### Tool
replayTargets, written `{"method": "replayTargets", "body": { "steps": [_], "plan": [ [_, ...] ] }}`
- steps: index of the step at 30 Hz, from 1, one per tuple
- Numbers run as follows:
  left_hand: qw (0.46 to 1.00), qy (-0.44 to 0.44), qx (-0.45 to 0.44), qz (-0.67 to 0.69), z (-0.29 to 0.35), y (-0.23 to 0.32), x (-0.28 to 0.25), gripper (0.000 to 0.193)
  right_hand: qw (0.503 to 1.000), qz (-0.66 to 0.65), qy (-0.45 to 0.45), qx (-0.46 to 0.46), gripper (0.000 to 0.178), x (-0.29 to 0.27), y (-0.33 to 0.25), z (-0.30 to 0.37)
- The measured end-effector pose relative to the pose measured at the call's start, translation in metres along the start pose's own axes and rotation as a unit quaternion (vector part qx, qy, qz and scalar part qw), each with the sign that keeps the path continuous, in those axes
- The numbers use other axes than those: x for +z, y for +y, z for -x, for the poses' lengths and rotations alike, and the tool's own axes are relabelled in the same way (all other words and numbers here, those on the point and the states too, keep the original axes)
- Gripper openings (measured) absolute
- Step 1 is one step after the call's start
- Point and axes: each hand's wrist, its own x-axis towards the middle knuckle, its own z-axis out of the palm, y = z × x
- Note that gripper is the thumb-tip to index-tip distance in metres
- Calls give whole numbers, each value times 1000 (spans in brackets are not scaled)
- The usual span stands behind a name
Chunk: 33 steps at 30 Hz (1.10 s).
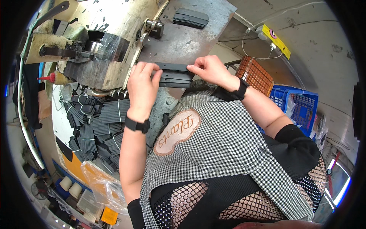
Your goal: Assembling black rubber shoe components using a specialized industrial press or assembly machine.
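Note:
A dark grey flat strip [173, 67] with small holes spans the gap between my two hands. My left hand [143, 87] has its thumb and fingers closed at the strip's left end. At the right end, the thumb and bent index finger of my right hand [213, 70] pinch it. Just nearer to me lie several similar strips [174, 80], side by side on the metal table [167, 47]. Farther back on that table is another pile of dark strips [190, 18]. Both wrists wear black bands.
A worn machine [97, 49] with a metal head stands left of my hands. Below it, many strip bundles [110, 110] tied with white string are heaped. To the right are a brown woven chair back [254, 73], a blue crate [299, 105] and a yellow power strip [275, 41].

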Motion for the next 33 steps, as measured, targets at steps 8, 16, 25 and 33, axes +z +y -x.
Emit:
{"method": "replayTargets", "body": {
  "steps": [8, 16, 25, 33],
  "plan": [
    [991, -76, 97, -54, 31, -1, 12, 45, 958, 122, 37, -258, 31, 18, -2, 23],
    [980, -82, 167, -66, 30, -5, 14, 35, 938, 161, 36, -305, 34, 32, -5, 34],
    [975, -176, 130, -46, 34, -4, 9, 31, 947, 132, 60, -285, 32, 41, -6, 41],
    [960, -205, 163, -103, 38, -4, 11, 32, 963, 121, 37, -238, 30, 44, -2, 43]
  ]
}}
